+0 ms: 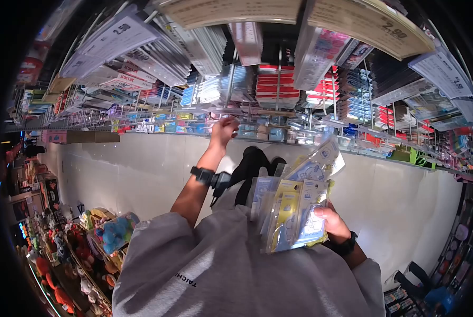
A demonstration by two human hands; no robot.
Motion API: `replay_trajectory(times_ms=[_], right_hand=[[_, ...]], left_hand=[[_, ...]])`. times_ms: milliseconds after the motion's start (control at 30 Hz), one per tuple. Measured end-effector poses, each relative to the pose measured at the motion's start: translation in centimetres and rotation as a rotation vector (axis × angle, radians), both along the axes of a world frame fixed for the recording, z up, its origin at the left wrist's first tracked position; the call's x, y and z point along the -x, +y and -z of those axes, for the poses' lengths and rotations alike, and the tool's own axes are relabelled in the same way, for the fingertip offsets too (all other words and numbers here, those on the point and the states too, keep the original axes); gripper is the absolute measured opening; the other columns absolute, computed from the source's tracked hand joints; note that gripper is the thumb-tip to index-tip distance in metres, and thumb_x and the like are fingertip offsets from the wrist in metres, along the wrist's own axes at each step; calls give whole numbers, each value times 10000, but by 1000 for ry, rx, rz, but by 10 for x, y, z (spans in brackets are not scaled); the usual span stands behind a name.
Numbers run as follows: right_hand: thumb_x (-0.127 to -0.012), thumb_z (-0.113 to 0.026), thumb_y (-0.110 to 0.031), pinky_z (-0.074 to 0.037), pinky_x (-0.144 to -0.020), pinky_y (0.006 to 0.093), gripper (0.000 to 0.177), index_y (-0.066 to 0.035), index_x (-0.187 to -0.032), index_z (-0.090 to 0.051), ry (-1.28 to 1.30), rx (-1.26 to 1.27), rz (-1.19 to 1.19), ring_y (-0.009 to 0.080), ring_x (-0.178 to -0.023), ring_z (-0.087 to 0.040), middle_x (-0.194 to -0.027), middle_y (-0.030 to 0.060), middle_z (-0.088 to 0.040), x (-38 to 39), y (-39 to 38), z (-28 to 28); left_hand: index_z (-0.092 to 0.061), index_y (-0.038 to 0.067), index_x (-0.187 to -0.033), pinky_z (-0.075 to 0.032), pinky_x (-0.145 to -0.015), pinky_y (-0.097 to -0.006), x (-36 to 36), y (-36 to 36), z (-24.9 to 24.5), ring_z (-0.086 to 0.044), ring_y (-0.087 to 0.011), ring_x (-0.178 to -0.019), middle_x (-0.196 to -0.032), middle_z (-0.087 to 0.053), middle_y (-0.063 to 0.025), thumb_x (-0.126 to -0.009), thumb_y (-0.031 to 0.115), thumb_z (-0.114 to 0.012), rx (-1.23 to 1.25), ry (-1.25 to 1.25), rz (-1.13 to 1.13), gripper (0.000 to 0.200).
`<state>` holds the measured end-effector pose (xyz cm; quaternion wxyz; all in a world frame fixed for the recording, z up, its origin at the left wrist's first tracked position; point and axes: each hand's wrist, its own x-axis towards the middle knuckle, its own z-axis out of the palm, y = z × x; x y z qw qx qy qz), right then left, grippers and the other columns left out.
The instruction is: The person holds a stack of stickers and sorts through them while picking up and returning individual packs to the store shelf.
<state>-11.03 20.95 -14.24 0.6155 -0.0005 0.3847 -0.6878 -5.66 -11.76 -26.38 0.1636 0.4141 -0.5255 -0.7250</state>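
Note:
My right hand [331, 222] holds a thick fanned stack of flat packaged items [294, 206] in clear plastic with yellow and pale blue cards, close against my grey sweatshirt. My left hand [224, 130] is stretched out to the low row of the display rack [257, 112], with its fingers curled among small hanging packets [186, 127]. Whether it grips one is hidden. Both wrists carry black bands.
A long wire rack of hanging stationery packs with price cards [376, 24] fills the wall ahead. The pale floor [141, 174] runs along it. Plush toys and a bin of coloured items [112, 232] stand on the shelf behind me. My dark shoes [252, 164] show below.

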Motion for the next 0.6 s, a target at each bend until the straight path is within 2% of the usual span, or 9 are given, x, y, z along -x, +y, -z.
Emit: replay_trajectory(times_ms=[33, 100, 167, 233, 300, 433, 567, 600], right_hand=[[-689, -595, -184, -449, -760, 298, 567, 32, -1158, -362, -18, 17, -22, 204, -888, -544, -1018, 130, -529, 0, 1, 2], [-712, -578, -194, -425, -783, 290, 544, 30, -1160, -365, -45, 25, -34, 181, -903, -526, -1009, 110, -531, 0, 4, 7], [-720, -550, -206, -428, -799, 296, 533, 34, -1160, -370, -203, 70, -32, 198, -913, -535, -1022, 123, -533, -1, 6, 15], [-726, -530, -202, -430, -813, 314, 548, 42, -1180, -346, -272, 122, -21, 221, -929, -539, -1048, 136, -528, -2, 4, 18], [-713, -538, -183, -427, -824, 329, 592, 50, -1205, -307, -359, 168, 9, 241, -969, -522, -1088, 154, -506, -2, -1, 15], [-699, -554, -176, -424, -828, 334, 637, 58, -1221, -274, -300, 183, -10, 256, -989, -510, -1117, 166, -482, -1, -7, 5], [-665, -600, -134, -376, -873, 350, 717, 30, -1254, -228, -54, 206, -78, 263, -1056, -452, -1178, 162, -426, 1, -8, -1], [-653, -615, -119, -354, -890, 353, 744, 19, -1265, -214, 38, 175, -94, 259, -1078, -430, -1191, 155, -412, 1, -8, -4]], left_hand=[[-560, 39, -953, -394, -561, -195, -3, 9, -28, -519, -81, -658, -795, -573, -17, -800, 65, -516, -61, -195, 185, 161], [-567, 13, -912, -416, -579, -215, -11, 23, -82, -537, -101, -664, -800, -579, -36, -795, 63, -524, 46, 11, 456, 134], [-573, -1, -898, -427, -618, -235, -16, 40, -136, -544, -121, -695, -795, -576, -52, -764, 45, -561, 59, 199, 660, 143], [-583, -14, -873, -421, -669, -260, -13, 59, -187, -535, -177, -756, -817, -554, -89, -718, 6, -582, 525, 408, 953, 156], [-591, -9, -867, -422, -672, -270, -9, 78, -212, -534, -184, -768, -816, -554, -93, -701, 0, -596, 572, 385, 936, 166], [-600, 4, -888, -422, -677, -289, -8, 79, -217, -537, -195, -793, -810, -555, -95, -703, 10, -605, 618, 362, 960, 185], [-592, 0, -921, -426, -660, -282, 0, 73, -215, -546, -185, -774, -831, -562, -97, -721, 33, -600, 622, 319, 976, 202], [-584, -4, -938, -427, -650, -274, 5, 74, -215, -550, -177, -754, -844, -568, -96, -730, 47, -597, 543, 304, 963, 215]])
